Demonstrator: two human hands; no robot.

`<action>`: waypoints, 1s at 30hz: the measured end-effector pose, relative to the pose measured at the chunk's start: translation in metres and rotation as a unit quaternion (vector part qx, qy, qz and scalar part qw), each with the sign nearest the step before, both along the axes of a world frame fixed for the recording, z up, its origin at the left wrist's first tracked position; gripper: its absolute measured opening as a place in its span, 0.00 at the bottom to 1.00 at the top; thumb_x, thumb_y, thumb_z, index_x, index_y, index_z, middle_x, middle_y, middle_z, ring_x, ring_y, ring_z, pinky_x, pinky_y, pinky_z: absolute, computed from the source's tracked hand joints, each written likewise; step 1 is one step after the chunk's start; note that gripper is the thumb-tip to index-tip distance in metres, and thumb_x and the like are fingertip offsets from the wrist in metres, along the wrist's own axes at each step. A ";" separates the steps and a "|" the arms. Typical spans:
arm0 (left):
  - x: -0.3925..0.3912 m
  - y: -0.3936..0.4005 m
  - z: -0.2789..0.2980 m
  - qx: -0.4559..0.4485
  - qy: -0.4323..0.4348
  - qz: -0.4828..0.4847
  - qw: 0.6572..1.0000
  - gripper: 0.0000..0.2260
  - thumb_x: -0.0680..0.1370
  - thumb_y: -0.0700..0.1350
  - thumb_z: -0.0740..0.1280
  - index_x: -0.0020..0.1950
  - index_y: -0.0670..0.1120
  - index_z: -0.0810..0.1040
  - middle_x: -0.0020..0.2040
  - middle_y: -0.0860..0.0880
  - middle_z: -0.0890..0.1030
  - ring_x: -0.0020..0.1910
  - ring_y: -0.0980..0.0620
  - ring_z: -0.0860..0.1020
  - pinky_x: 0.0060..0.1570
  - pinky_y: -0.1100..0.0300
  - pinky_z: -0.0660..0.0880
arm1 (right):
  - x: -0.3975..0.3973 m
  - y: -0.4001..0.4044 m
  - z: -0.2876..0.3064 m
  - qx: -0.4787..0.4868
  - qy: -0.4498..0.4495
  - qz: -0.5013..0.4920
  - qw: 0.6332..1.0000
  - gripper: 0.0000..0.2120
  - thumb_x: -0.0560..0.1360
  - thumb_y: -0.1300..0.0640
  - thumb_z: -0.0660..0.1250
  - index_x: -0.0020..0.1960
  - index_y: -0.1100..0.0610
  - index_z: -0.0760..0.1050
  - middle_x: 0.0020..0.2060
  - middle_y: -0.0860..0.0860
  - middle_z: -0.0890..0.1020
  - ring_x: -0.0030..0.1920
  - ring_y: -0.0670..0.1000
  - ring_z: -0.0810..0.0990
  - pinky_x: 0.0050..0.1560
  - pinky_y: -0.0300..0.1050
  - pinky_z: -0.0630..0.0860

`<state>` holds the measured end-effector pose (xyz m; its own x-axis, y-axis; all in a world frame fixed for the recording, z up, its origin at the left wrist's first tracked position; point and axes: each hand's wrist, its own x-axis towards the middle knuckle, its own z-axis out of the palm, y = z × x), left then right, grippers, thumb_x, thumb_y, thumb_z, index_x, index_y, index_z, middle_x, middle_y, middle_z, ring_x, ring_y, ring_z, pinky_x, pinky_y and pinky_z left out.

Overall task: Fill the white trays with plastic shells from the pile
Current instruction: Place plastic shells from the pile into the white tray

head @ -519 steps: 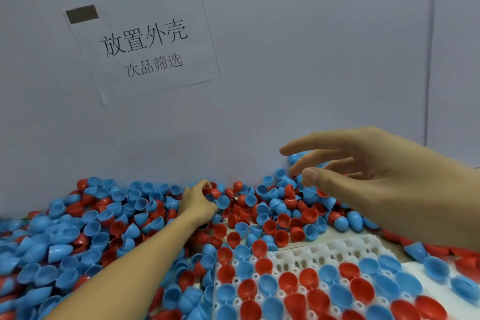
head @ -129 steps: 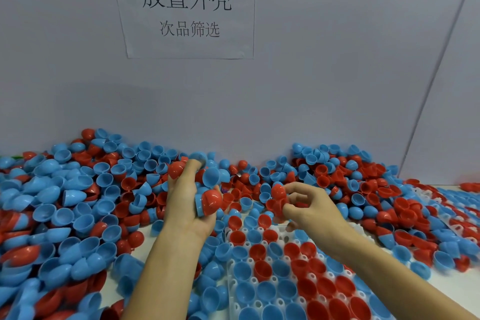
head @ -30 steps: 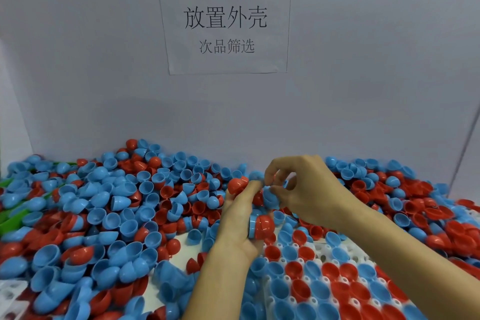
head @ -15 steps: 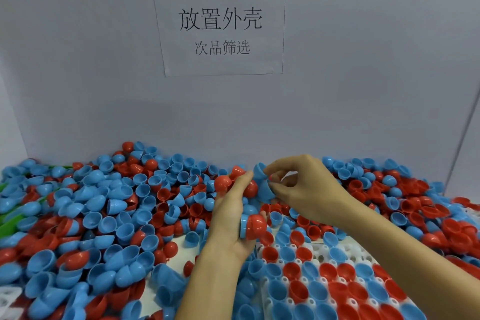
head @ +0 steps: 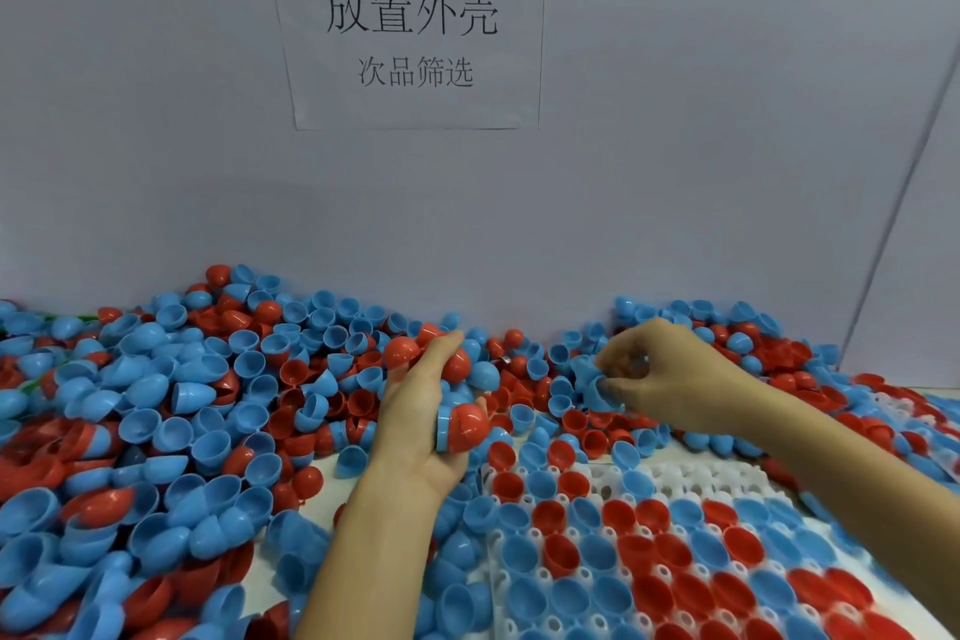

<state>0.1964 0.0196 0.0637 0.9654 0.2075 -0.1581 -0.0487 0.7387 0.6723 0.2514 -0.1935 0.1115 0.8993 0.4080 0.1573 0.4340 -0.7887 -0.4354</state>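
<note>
The right hand [head: 670, 379] pinches a blue shell [head: 597, 387] at the pile [head: 182, 405], beyond the tray [head: 696, 476] whose empty cells lie just nearer the person, while the left hand [head: 421, 411] cradles several shells [head: 465, 426].

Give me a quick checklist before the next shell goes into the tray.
1. Left hand holds a stock of shells: ok.
2. Right hand has pinched a blue shell from the pile: ok.
3. Empty sockets left in the tray: ok, far row.
4. Path to those sockets clear: ok.
5. Shell free of defects: cannot tell.
</note>
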 end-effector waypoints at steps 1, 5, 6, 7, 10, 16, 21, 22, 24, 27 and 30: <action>0.000 -0.001 0.000 0.000 -0.001 -0.002 1.000 0.08 0.77 0.42 0.71 0.38 0.47 0.77 0.29 0.51 0.79 0.23 0.58 0.77 0.20 0.65 0.71 | 0.002 -0.005 -0.005 -0.039 0.003 -0.003 0.999 0.05 0.76 0.58 0.72 0.45 0.48 0.82 0.38 0.51 0.85 0.35 0.49 0.82 0.39 0.36 0.80; -0.002 -0.005 0.003 -0.003 -0.005 -0.009 1.000 0.07 0.78 0.42 0.71 0.40 0.48 0.78 0.30 0.51 0.81 0.25 0.58 0.78 0.21 0.65 0.73 | 0.008 -0.008 -0.036 -0.153 0.038 0.002 0.987 0.05 0.76 0.61 0.69 0.47 0.58 0.84 0.39 0.52 0.85 0.37 0.50 0.81 0.41 0.43 0.82; -0.002 -0.006 0.003 -0.003 -0.007 -0.009 1.000 0.06 0.78 0.42 0.70 0.41 0.47 0.79 0.30 0.51 0.81 0.25 0.59 0.79 0.23 0.65 0.74 | 0.010 -0.008 -0.043 -0.169 0.041 0.003 0.985 0.05 0.76 0.62 0.69 0.47 0.60 0.84 0.39 0.53 0.85 0.34 0.49 0.79 0.39 0.42 0.81; -0.003 -0.006 0.003 -0.001 -0.009 -0.010 1.000 0.05 0.78 0.42 0.70 0.42 0.47 0.79 0.31 0.51 0.82 0.27 0.58 0.80 0.24 0.66 0.74 | 0.011 -0.006 -0.049 -0.184 0.042 0.001 0.982 0.06 0.75 0.64 0.68 0.47 0.62 0.83 0.38 0.54 0.84 0.33 0.48 0.76 0.37 0.43 0.79; -0.004 -0.006 0.002 0.005 -0.006 -0.013 1.000 0.02 0.77 0.42 0.71 0.48 0.46 0.79 0.35 0.49 0.82 0.28 0.57 0.80 0.23 0.65 0.74 | 0.010 0.001 -0.062 -0.241 0.032 -0.005 0.970 0.06 0.72 0.65 0.67 0.41 0.57 0.80 0.31 0.47 0.75 0.31 0.48 0.72 0.31 0.41 0.71; -0.003 -0.007 0.000 0.003 -0.015 -0.015 1.000 0.03 0.77 0.42 0.71 0.50 0.46 0.79 0.40 0.48 0.83 0.34 0.56 0.83 0.28 0.63 0.77 | 0.009 0.009 -0.069 -0.318 0.000 0.015 0.948 0.14 0.70 0.66 0.66 0.29 0.57 0.65 0.29 0.52 0.67 0.30 0.52 0.66 0.27 0.44 0.63; -0.002 -0.007 -0.001 -0.006 -0.008 -0.013 1.000 0.07 0.77 0.42 0.71 0.55 0.45 0.80 0.48 0.46 0.84 0.42 0.53 0.84 0.32 0.62 0.79 | 0.010 0.008 -0.062 -0.320 0.034 0.024 0.947 0.08 0.72 0.64 0.66 0.34 0.62 0.72 0.32 0.53 0.70 0.32 0.52 0.66 0.31 0.46 0.65; -0.001 -0.007 -0.001 -0.006 -0.007 -0.014 1.000 0.08 0.77 0.42 0.71 0.55 0.44 0.80 0.47 0.46 0.84 0.41 0.54 0.84 0.32 0.62 0.80 | 0.009 0.009 -0.061 -0.319 0.031 0.022 0.947 0.05 0.72 0.64 0.66 0.38 0.63 0.77 0.33 0.53 0.73 0.33 0.52 0.68 0.31 0.45 0.66; -0.001 -0.007 -0.001 -0.006 -0.002 -0.016 1.000 0.07 0.76 0.43 0.72 0.54 0.44 0.81 0.45 0.46 0.84 0.38 0.54 0.84 0.31 0.62 0.79 | 0.007 0.011 -0.057 -0.308 0.026 0.015 0.951 0.08 0.74 0.65 0.66 0.48 0.59 0.83 0.41 0.52 0.81 0.36 0.51 0.76 0.34 0.43 0.75; -0.001 -0.007 0.001 -0.010 -0.002 -0.019 1.000 0.04 0.76 0.42 0.72 0.49 0.44 0.81 0.43 0.46 0.84 0.37 0.54 0.84 0.31 0.62 0.79 | 0.006 0.013 -0.045 -0.252 -0.007 0.012 0.968 0.09 0.76 0.64 0.63 0.46 0.58 0.83 0.41 0.52 0.83 0.38 0.53 0.80 0.38 0.46 0.80; -0.001 -0.009 0.002 -0.010 -0.007 -0.015 1.000 0.05 0.76 0.42 0.71 0.50 0.43 0.80 0.41 0.46 0.84 0.36 0.53 0.84 0.31 0.61 0.80 | -0.003 0.020 -0.022 -0.101 -0.041 0.027 0.994 0.11 0.80 0.61 0.62 0.52 0.52 0.83 0.41 0.49 0.85 0.33 0.45 0.80 0.39 0.36 0.79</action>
